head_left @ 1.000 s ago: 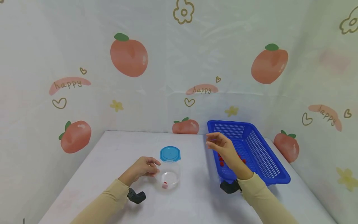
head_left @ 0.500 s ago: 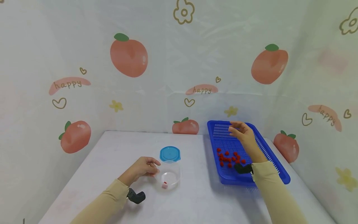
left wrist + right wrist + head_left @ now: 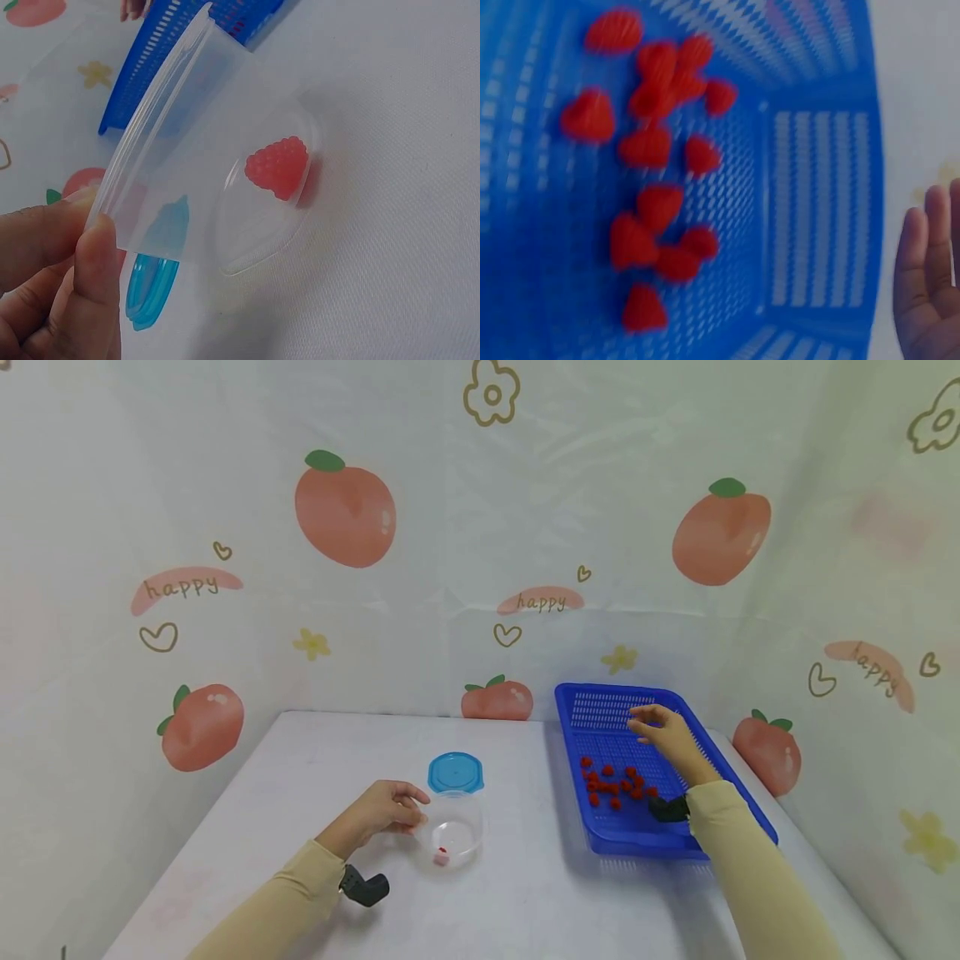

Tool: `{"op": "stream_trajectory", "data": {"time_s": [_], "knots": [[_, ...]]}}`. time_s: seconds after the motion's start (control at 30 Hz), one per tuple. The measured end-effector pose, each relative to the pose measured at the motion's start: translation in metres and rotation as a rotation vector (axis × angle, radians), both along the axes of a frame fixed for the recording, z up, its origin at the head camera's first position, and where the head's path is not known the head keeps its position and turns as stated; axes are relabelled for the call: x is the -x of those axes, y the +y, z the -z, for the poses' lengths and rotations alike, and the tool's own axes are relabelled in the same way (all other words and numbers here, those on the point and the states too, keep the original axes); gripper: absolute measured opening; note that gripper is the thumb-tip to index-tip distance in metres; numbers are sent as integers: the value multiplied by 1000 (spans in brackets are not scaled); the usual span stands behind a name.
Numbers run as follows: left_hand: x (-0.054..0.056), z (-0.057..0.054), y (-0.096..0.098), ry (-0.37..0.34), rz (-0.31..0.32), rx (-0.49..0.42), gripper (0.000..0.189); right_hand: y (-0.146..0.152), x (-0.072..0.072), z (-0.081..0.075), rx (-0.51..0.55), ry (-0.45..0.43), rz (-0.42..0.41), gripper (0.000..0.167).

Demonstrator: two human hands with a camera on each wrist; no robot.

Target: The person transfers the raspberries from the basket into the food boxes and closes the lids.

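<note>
My left hand (image 3: 378, 814) pinches the rim of a clear plastic container (image 3: 459, 827) between thumb and fingers. In the left wrist view, one red raspberry (image 3: 279, 166) lies on the floor of this container (image 3: 217, 112). Over the blue basket (image 3: 667, 847), my right hand (image 3: 667, 737) hovers with loosely bent fingers and nothing held. Seen from the right wrist, several raspberries (image 3: 646, 146) are scattered across the mesh floor of the basket (image 3: 821, 97), while part of the right hand (image 3: 930, 277) shows at the right edge.
A light blue lid (image 3: 455, 772) lies on the white table (image 3: 360, 743) just behind the container. The basket stands at the right rear, close to the fruit-printed backdrop (image 3: 420, 635).
My right hand has moved right from the basket's left side to above its middle, then dipped slightly lower, uncovering the raspberries. The left hand and container have stayed in place.
</note>
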State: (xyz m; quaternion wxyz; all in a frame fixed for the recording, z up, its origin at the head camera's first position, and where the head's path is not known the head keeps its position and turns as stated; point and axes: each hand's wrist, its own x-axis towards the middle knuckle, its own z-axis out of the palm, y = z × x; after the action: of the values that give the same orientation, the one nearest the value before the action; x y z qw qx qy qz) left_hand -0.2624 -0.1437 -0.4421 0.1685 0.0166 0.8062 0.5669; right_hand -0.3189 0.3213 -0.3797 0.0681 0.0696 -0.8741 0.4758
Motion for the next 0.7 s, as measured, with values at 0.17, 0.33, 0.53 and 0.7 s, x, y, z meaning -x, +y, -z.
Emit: {"op": "stream_trajectory", "data": {"time_s": [0.17,0.33,0.53,0.7], "knots": [[0,1,0,-1,9,-6,33,14,0,8,-71,-92,6,45],[2,2,-1,-6,11,-5,33,23,-5,13,-97,-222,5,42],[2,1,-1,-13,5,-5,32,32,-5,18,-82,-403,-5,39],[2,1,0,-14,1,-4,32,34,-5,22,-83,-492,-15,39]]}}
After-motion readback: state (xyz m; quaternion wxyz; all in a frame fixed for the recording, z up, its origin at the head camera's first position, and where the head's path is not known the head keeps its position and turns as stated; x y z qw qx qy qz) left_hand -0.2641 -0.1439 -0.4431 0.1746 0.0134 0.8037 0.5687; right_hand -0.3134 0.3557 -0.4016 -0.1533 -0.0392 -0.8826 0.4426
